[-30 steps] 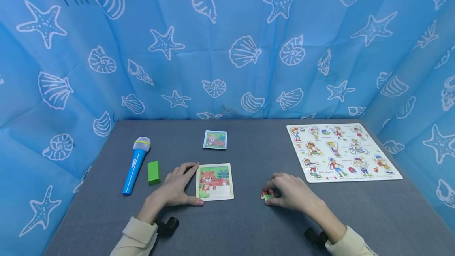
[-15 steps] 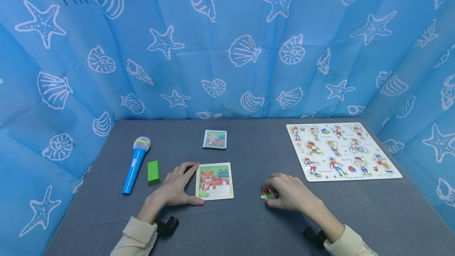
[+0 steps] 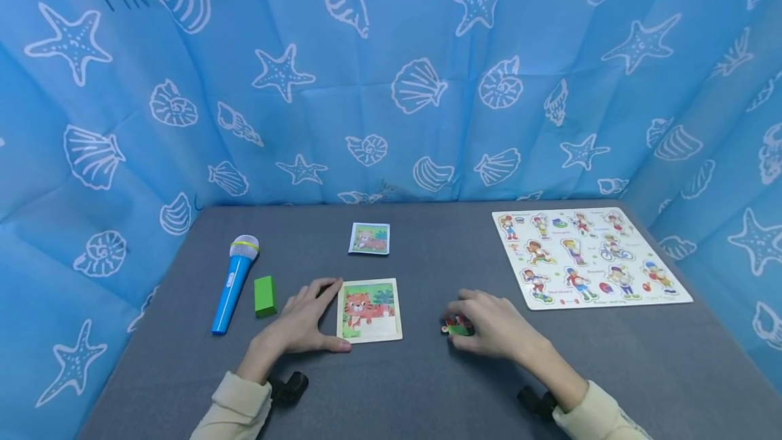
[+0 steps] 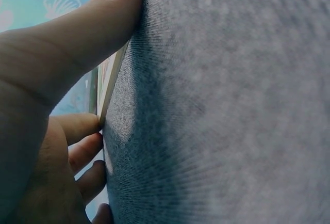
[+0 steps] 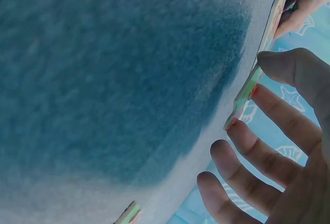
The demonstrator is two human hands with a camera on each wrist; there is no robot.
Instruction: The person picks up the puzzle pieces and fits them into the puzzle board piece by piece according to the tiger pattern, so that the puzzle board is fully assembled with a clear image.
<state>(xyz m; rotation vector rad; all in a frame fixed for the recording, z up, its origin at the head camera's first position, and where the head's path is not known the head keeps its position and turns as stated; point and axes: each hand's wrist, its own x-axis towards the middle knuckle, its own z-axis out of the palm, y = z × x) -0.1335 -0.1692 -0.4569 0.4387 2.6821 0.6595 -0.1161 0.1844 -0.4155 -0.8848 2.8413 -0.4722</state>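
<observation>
A square wooden jigsaw puzzle tray (image 3: pixel 373 339) with a tiger picture lies mid-table; its lower right part shows pale bare board. At the tray's left side, my left hand (image 3: pixel 302 321) holds it, thumb at the near corner and index finger at the far one. The left wrist view shows a fingertip against the tray's edge (image 4: pixel 111 87). To the right of the tray, my right hand (image 3: pixel 495 324) pinches a green and red puzzle piece (image 5: pixel 242 97) between thumb and fingertips, partly covered in the head view. Another piece (image 5: pixel 129 212) lies on the cloth in the right wrist view.
A small tiger picture card (image 3: pixel 369 240) lies behind the tray. Left of my left hand are a green block (image 3: pixel 265 296) and a blue toy microphone (image 3: pixel 232 284). A white board with figures of children (image 3: pixel 589 260) lies at the back right, before a blue curtain (image 3: pixel 391 121).
My right hand has moved slightly left and away from me with the puzzle piece. The left hand stays at the tray.
</observation>
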